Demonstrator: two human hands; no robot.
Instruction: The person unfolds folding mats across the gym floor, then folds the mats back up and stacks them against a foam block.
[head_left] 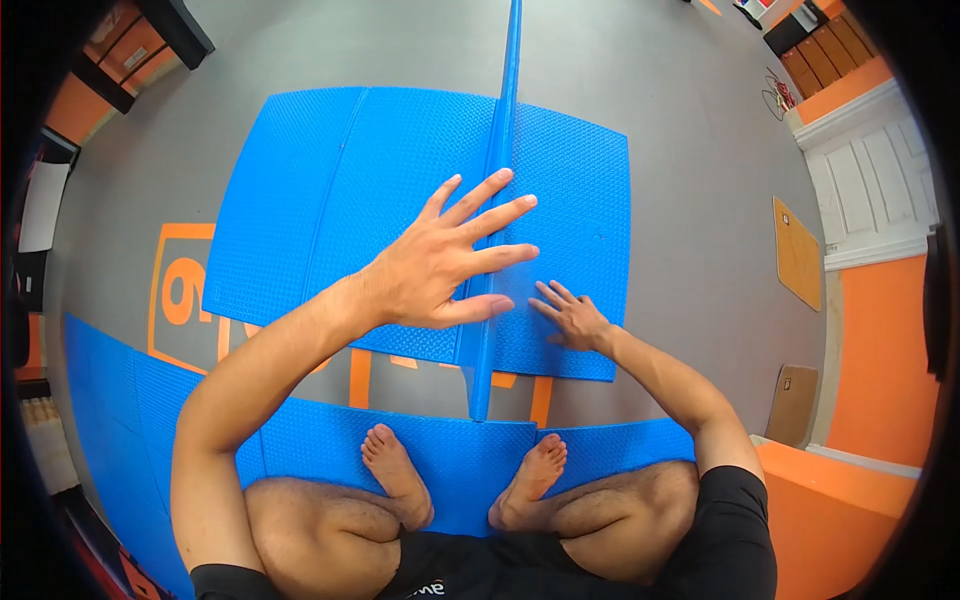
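Note:
A blue textured foam mat (400, 160) lies on the grey floor, with seam lines across it. Rising from it, a narrow blue panel (482, 380) is seen nearly edge-on and runs away from me. My left hand (435, 265) is open with fingers spread, its fingertips overlapping the panel in view; whether they touch it I cannot tell. To the right of the panel, my right hand (575, 322) is open, palm down, fingers apart, at the mat's surface. Neither hand grips anything.
My bare feet (395, 470) rest on more blue matting (310, 430). Orange floor markings (182, 285) show at the left and under the mat. On the right are a white door (870, 180), a tan board (797, 252) and a brown board (792, 405) by the orange wall.

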